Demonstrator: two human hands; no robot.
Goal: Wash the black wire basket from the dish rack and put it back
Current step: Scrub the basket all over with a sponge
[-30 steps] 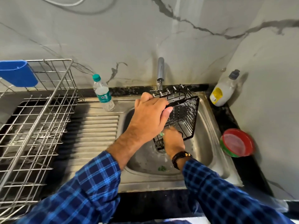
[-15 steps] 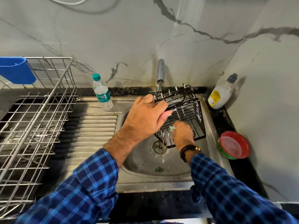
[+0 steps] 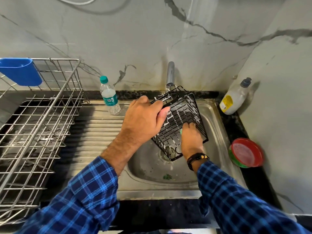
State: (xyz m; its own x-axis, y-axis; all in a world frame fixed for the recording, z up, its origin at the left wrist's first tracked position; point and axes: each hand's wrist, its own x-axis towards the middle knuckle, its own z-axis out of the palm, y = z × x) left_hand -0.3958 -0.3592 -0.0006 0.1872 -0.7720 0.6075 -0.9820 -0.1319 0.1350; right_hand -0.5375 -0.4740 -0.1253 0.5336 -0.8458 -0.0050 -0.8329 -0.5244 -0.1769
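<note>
Left hand [image 3: 143, 122] curls round the tilted black wire basket's [image 3: 183, 115] top rim over the steel sink [image 3: 217, 125]; right hand [image 3: 191, 141] reaches inside, seemingly pinching a green scrubber [image 3: 181, 131].

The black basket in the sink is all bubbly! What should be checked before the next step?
1. Left hand grips the black wire basket by its top edge: ok.
2. Basket held over the sink: ok.
3. White suds on the wires: ok.
4. Right hand presses on the wires; whether it holds anything: cannot tell.
5. Water running from the tap: cannot tell.
6. Dish rack stands left of the sink: ok.
</note>
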